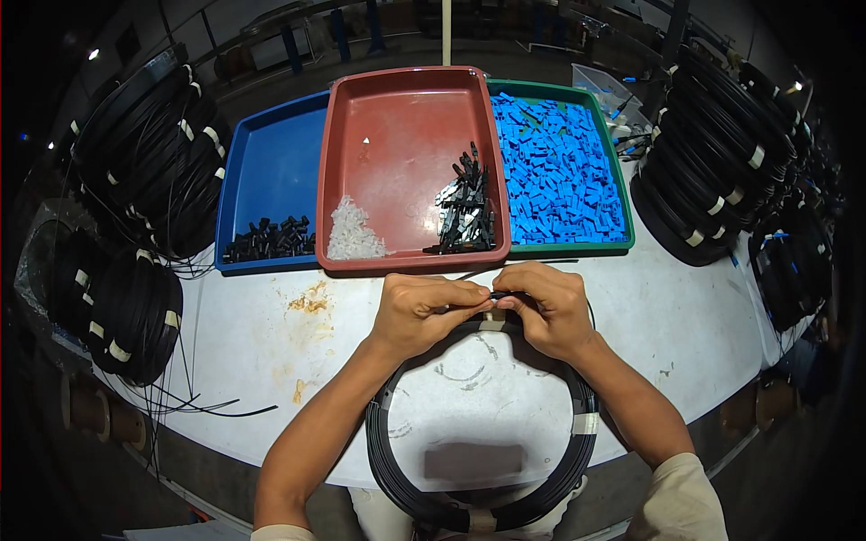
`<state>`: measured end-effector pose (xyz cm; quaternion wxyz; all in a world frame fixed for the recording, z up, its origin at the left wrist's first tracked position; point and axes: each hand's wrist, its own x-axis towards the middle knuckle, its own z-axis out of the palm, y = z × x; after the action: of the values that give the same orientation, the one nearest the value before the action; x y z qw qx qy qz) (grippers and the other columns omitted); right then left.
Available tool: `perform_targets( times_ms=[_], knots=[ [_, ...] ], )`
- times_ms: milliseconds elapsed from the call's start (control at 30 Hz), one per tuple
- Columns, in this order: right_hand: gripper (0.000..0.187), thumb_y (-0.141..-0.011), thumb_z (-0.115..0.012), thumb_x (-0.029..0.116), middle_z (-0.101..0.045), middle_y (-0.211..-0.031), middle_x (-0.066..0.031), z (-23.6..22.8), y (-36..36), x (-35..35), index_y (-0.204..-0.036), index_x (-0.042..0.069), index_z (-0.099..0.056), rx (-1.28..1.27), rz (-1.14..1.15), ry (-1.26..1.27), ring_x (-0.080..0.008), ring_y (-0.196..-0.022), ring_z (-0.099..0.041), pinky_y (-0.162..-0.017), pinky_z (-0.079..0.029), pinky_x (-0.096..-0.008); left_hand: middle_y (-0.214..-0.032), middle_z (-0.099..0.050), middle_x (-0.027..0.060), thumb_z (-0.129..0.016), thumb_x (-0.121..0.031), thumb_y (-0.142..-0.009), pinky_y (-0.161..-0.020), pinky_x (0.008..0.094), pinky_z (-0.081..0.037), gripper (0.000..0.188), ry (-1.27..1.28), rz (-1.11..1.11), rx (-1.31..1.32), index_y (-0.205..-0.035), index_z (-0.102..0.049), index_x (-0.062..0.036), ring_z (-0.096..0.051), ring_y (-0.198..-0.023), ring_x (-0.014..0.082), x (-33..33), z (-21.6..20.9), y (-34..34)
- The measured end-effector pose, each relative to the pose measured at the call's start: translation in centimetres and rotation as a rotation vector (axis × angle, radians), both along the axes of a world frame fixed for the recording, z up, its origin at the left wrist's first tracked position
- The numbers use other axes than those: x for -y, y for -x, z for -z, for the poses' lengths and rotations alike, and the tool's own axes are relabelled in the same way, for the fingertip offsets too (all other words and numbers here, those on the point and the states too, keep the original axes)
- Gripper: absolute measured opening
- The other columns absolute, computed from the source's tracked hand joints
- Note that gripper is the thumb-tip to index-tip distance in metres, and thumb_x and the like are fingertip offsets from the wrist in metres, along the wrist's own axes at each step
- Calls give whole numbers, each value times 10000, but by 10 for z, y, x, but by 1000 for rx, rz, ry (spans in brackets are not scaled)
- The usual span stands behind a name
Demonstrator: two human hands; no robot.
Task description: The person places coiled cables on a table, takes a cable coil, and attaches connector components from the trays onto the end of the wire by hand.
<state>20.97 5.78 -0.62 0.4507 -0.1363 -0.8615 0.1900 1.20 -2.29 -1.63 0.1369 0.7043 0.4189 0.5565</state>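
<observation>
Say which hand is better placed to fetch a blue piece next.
Probably the right hand: it lies just in front of the green tray; the left hand sits before the red tray.

Three trays stand behind the cable coil.

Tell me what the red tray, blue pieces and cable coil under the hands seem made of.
Red tray: probably moulded plastic, slightly glossy; rounded corners, soft highlights.
Blue pieces: likely hard plastic from their uniform colour; too small to judge finish.
Cable coil: perhaps plastic or rubber sheathing, low sheen, judging by its even black surface; core hidden.
</observation>
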Motion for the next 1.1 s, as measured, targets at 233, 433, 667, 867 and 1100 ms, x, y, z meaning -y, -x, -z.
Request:
perform_targets(
  times_ms=[233,433,667,867,1100],
  knots=[
    [202,-733,-745,-65,-703,-863,-149,-11,6,5,-919,-18,-681,32,-4,-53,-284,-761,-686,-667,-532,-344,-904,-767,150,-812,17,-773,-766,289,-612,155,70,-7,43,-924,-778,11,-761,-832,212,0,2,0],
    [244,-729,-702,-109,-698,-840,-138,-4,-1,1,-946,0,-682,20,-28,-86,-289,-712,-665,-646,-516,-363,-875,-773,116,-817,-6,-775,-703,266,-575,144,83,-69,52,-910,-773,16,-743,-767,170,1,-4,-2],
    [196,-767,-691,-21,-657,-776,-100,-2,1,-2,-953,42,-679,-30,28,-82,-276,-663,-613,-619,-454,-378,-847,-769,90,-814,-32,-785,-667,244,-542,179,79,-182,323,-955,-767,-1,-709,-737,119,4,2,-1],
    [334,-721,-656,-4,-609,-819,-51,-6,-3,-1,-1039,83,-709,71,20,-170,-227,-733,-579,-663,-369,-356,-851,-768,94,-825,-28,-781,-668,237,-544,196,34,-192,268,-963,-761,10,-710,-744,122,4,2,0],
    [467,-702,-601,-46,-542,-777,-35,-6,-3,1,-1103,147,-741,140,-16,-84,-206,-745,-546,-701,-330,-347,-804,-739,117,-721,118,-780,-711,272,-584,115,-15,-123,198,-840,-693,24,-735,-789,165,4,3,1]
  ],
)
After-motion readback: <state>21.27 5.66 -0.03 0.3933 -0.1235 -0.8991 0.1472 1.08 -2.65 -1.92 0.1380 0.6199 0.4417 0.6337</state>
